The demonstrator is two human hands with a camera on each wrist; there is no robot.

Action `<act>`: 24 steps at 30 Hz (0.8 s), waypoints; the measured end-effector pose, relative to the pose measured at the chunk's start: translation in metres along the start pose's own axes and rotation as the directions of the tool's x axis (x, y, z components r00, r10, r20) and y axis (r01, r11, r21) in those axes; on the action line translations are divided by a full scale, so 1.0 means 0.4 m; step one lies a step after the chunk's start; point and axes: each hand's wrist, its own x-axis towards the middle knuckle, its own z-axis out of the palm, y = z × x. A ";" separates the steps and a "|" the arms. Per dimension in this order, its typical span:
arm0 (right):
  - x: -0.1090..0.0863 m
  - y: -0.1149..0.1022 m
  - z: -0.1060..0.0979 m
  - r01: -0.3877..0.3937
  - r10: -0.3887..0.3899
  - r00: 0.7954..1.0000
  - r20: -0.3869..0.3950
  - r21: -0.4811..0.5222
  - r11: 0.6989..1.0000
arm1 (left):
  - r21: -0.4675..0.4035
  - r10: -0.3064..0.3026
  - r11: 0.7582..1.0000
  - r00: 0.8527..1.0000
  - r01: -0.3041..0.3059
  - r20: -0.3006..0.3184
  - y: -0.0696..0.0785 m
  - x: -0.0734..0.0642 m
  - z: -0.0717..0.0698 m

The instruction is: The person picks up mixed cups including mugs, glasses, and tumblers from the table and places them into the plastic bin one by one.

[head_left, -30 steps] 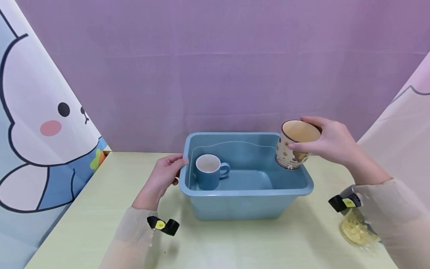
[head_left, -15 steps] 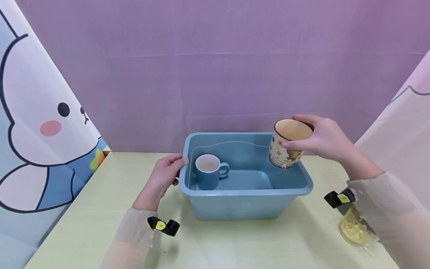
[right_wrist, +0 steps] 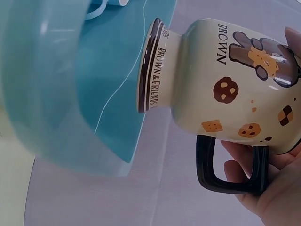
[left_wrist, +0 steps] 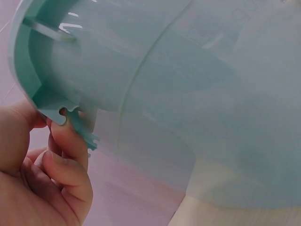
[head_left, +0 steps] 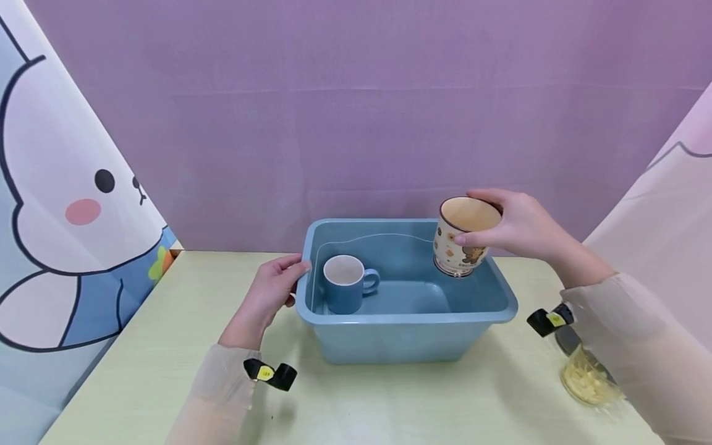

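A blue plastic tub (head_left: 392, 340) stands on the table. My left hand (head_left: 272, 287) grips its left rim; the left wrist view shows the fingers (left_wrist: 70, 174) curled under the tub's edge (left_wrist: 21, 61). Inside the tub at the left, a blue mug (head_left: 343, 290) with a white interior stands upright, handle to the right. Over the tub's right part, my right hand (head_left: 517, 225) holds a cream mug (head_left: 458, 247) by its upper part, slightly tilted. In the right wrist view the cream mug (right_wrist: 235, 84) shows bear and cookie prints and a black handle (right_wrist: 230, 188).
A clear container (head_left: 589, 377) with pale yellow contents stands at the right of the table (head_left: 356, 408), partly hidden by the right sleeve. A purple cloth (head_left: 356, 123) hangs behind the tub. Printed cloths flank both sides.
My right hand has moved left with the cream mug, from the tub's right rim to further over its interior. My left hand and the tub have stayed nearly still.
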 end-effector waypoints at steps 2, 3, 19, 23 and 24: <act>0.004 -0.003 0.002 0.003 -0.003 1.000 0.005 -0.001 1.000 | -0.001 -0.001 1.000 1.000 0.001 -0.001 0.000 0.000 0.000; 0.006 -0.004 0.002 0.004 -0.004 1.000 0.009 0.000 1.000 | -0.002 -0.002 1.000 1.000 0.002 -0.001 0.000 0.000 0.000; 0.033 -0.017 0.020 0.062 -0.062 0.996 0.060 0.017 0.998 | 0.010 -0.007 1.000 1.000 0.007 -0.006 -0.003 0.005 0.003; 0.040 -0.021 0.022 0.070 -0.071 0.994 0.082 0.024 0.997 | 0.011 -0.007 1.000 1.000 0.007 -0.009 -0.003 0.006 0.003; 0.042 -0.022 0.022 0.071 -0.074 0.993 0.089 0.030 0.997 | 0.011 -0.008 1.000 1.000 0.008 -0.008 -0.003 0.006 0.003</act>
